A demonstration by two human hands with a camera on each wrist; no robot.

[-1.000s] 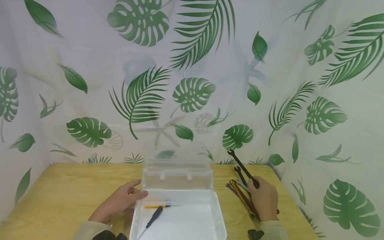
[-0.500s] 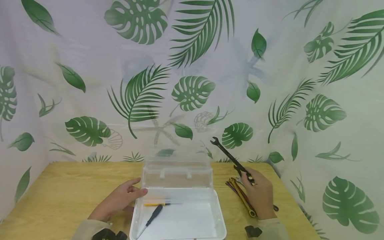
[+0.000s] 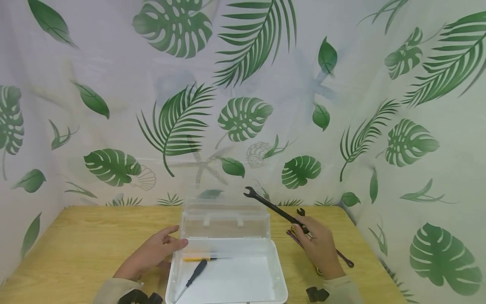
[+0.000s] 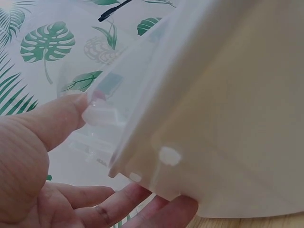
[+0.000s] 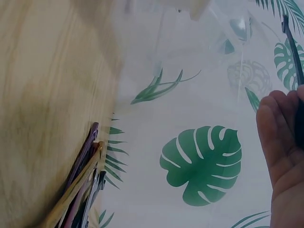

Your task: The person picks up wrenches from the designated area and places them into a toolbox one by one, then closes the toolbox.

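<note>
A white plastic toolbox (image 3: 280,280) stands at the table's near edge, its clear lid (image 3: 224,226) raised at the back. My left hand (image 3: 152,253) holds the box's back left corner, thumb at the rim and fingers against the outer wall (image 4: 228,142). Inside lie a black-handled screwdriver (image 3: 198,270) and a yellow-handled one (image 3: 195,259). My right hand (image 3: 320,247) grips a black wrench (image 3: 273,207) by one end. Its open jaw points up and left, above the box's right side. Beneath this hand, several coloured wrenches (image 5: 80,185) lie on the table, partly hidden.
The wooden table (image 3: 98,240) runs back to a white leaf-patterned curtain (image 3: 250,63). Another black wrench (image 3: 344,257) among the pile sticks out to the right of the hand. The raised lid stands between the box's tray and the curtain.
My right hand has lifted the black wrench off the pile and carried it left towards the box, its shaft tilting flatter. The left hand stays on the box corner.
</note>
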